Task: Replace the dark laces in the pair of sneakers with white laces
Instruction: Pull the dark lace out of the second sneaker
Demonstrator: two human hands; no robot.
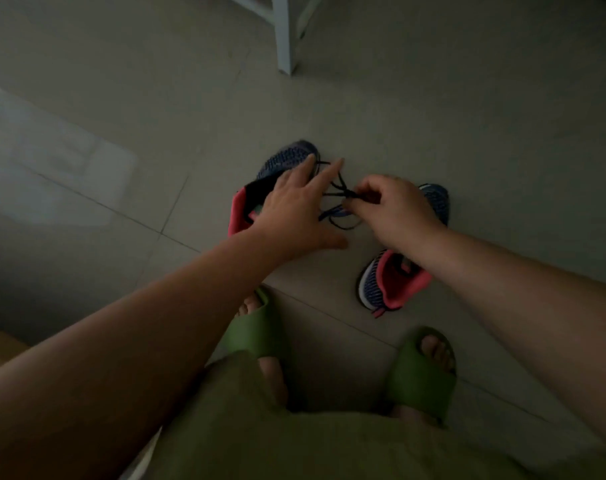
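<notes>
Two sneakers [391, 282] sit on tiled floor [467, 133]. Right hand [395, 209] pinches dark laces [339, 192]; left hand [294, 209], fingers spread, grasps nothing.

One view only, worn on the head, and it's looking steeply down and forward over the person's own forearms. Close in at the bottom edge: green slide sandals [421, 375] right beneath the lens. Mid-frame, near arm's reach, both hands over the blue-and-pink knit sneakers [287, 159]. Farther up, grey tiled floor [121, 98] stretches away to a white furniture leg [283, 36] at the top.
</notes>
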